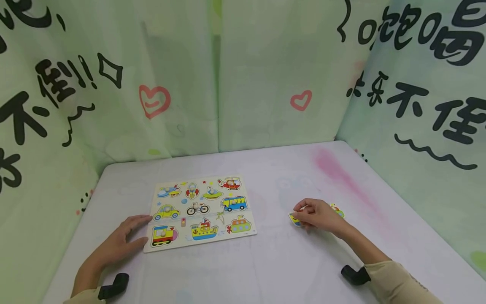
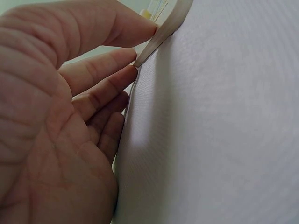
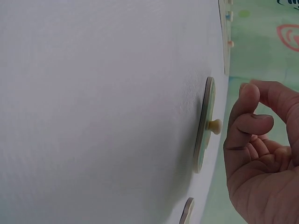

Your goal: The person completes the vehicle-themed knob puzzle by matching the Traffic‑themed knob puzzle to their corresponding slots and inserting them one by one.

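Note:
A flat wooden puzzle board (image 1: 178, 247) with bright vehicle pictures lies left of the table's middle. My left hand (image 1: 121, 240) touches its left edge, fingers fairly straight; in the left wrist view the thumb and two fingertips meet the board's edge (image 2: 163, 35). My right hand (image 1: 319, 215) hovers over a yellow-and-blue puzzle piece (image 1: 294, 220), partly hidden in the head view. In the right wrist view a knobbed piece (image 3: 204, 128) lies on the cloth, apart from the loosely bent fingers. Partly behind this hand sits a second, green-and-yellow piece (image 1: 337, 210).
White cloth (image 1: 212, 270) covers the table, with a pink stain (image 1: 338, 169) at the back right. Pale green curtains (image 1: 258, 76) with writing and hearts enclose the back and sides. Each wrist carries a black camera mount, such as the left mount (image 1: 115, 287).

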`<state>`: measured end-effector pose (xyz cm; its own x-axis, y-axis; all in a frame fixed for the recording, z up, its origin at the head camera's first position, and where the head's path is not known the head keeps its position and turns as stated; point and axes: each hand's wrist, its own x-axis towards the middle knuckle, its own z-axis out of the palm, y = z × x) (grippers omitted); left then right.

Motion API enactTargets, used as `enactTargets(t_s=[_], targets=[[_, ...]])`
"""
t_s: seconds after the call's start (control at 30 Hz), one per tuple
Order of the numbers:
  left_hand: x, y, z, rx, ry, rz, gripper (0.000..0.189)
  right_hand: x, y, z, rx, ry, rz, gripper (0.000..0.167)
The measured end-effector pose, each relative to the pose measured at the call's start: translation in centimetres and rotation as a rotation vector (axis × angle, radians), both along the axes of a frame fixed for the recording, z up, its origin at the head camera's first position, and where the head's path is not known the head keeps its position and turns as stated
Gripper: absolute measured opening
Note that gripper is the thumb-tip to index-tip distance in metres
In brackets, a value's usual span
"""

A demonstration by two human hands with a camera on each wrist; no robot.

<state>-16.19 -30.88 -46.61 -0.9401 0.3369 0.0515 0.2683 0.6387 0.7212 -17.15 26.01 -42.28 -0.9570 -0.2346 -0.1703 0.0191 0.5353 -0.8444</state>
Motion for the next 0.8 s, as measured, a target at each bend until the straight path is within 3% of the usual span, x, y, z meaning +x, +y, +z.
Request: enactTargets(t_s=[0.43, 0.8], targets=[[0.0, 0.0, 0.2, 0.01, -0.019, -0.002, 0.056, -0.9, 1.1, -0.6, 0.057, -0.021, 0.002, 0.031], [-0.2, -0.2, 0.0, 0.004, 0.014, -0.019, 0.055, -1.5, 1.3, -0.6, 0.058, -0.053, 0.004, 0.031]])
